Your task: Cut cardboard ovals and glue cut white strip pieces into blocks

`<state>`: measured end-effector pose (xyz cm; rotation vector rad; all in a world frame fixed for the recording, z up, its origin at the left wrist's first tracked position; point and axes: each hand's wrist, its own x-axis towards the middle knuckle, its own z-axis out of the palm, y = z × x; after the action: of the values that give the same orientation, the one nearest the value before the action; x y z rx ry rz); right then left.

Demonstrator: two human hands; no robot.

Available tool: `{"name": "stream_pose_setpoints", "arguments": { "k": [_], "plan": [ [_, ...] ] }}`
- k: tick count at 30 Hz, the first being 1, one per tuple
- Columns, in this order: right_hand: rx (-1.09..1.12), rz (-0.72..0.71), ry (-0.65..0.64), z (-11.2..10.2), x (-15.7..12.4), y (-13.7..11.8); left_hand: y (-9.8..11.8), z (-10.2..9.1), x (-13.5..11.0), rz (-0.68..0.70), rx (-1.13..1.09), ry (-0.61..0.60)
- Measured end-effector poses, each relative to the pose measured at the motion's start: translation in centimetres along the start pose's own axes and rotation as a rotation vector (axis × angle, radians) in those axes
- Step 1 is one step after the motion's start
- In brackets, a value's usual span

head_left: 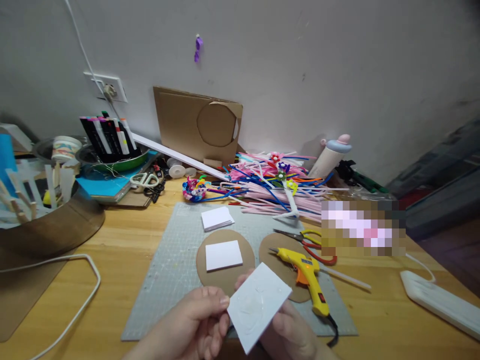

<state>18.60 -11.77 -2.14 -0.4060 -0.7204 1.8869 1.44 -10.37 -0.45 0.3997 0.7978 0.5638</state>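
Observation:
Between my hands, over the near edge of the grey cutting mat (157, 295), is a white rectangular card (258, 307), tilted, with shiny clear glue lines on its face. My left hand (204, 315) pinches its left corner between thumb and fingers. My right hand (288, 325) grips it from behind and at the right edge; some of its fingers are hidden. Beyond it, a white rectangle (224, 255) lies on a cardboard disc (210, 285). A yellow glue gun (305, 275) rests on a second cardboard disc (268, 245), right of my hands.
Red-and-yellow-handled scissors (315, 242) lie behind the glue gun. A small stack of white cards (216, 218) sits at the mat's back. Bundled pipe cleaners (270, 192) fill the table's rear. A power strip (438, 300) is at right; a brown container of sticks (56, 220) at left.

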Motion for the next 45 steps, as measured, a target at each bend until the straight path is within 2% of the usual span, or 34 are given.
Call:
{"name": "stream_pose_setpoints", "arguments": {
  "k": [1,3,6,8,9,11,15,17,19,22,23,25,28,32,34,36,38,41,45],
  "plan": [
    [0.003,-0.009,0.018,0.0,0.0,-0.1,0.2,0.0,0.2,0.021,0.087,0.030],
    [0.020,-0.026,0.092,-0.3,-0.2,-0.3,1.1,-0.4,0.9,0.172,0.342,0.183],
    [0.064,-0.039,0.244,-1.3,-0.6,-0.4,3.0,-1.3,2.2,0.567,0.948,0.502],
    [0.106,-0.035,0.324,-1.8,-0.9,-0.4,4.2,-1.7,3.2,0.725,1.344,0.550],
    [0.124,-0.027,0.341,-2.0,-1.0,-0.5,4.7,-1.7,3.6,0.737,1.472,0.535],
    [0.149,-0.014,0.365,-2.2,-1.2,-0.6,5.4,-1.6,4.4,0.697,1.589,0.482],
    [0.167,-0.019,0.412,-2.1,-1.1,-1.5,6.4,-0.8,5.2,0.648,1.580,0.448],
    [0.167,-0.017,0.437,-2.1,-1.0,-2.1,6.8,-0.6,4.9,0.624,1.486,0.431],
    [0.161,0.002,0.453,-2.1,-0.9,-2.7,7.1,-0.5,4.3,0.518,1.141,0.308],
    [0.107,0.056,0.437,-2.2,-0.2,-3.4,7.2,-0.7,3.2,0.328,0.414,0.025],
    [0.073,0.064,0.413,-2.1,0.1,-3.5,7.1,-0.9,2.9,0.308,0.267,-0.035],
    [0.016,0.063,0.343,-1.8,1.0,-3.9,7.0,-1.4,2.5,0.321,0.137,-0.078],
    [0.041,0.096,0.255,-0.9,2.4,-4.5,7.0,-2.0,2.2,0.376,0.130,-0.055],
    [0.206,0.259,0.195,0.0,3.5,-5.1,7.4,-2.4,1.9,0.452,0.160,0.037],
    [0.246,0.319,0.193,0.2,3.8,-5.0,7.6,-2.4,1.9,0.480,0.162,0.068],
    [0.203,0.307,0.238,0.4,4.1,-4.6,7.6,-2.4,2.0,0.492,0.182,0.089],
    [0.045,0.219,0.273,0.5,4.5,-4.1,7.5,-2.4,2.2,0.525,0.243,0.118],
    [-0.337,0.057,0.276,0.2,5.1,-3.4,7.2,-2.2,2.4,0.592,0.396,0.145],
    [-0.842,-0.080,0.283,-1.2,5.3,-2.6,6.9,-2.1,2.4,0.572,0.549,0.076]
  ]
}}
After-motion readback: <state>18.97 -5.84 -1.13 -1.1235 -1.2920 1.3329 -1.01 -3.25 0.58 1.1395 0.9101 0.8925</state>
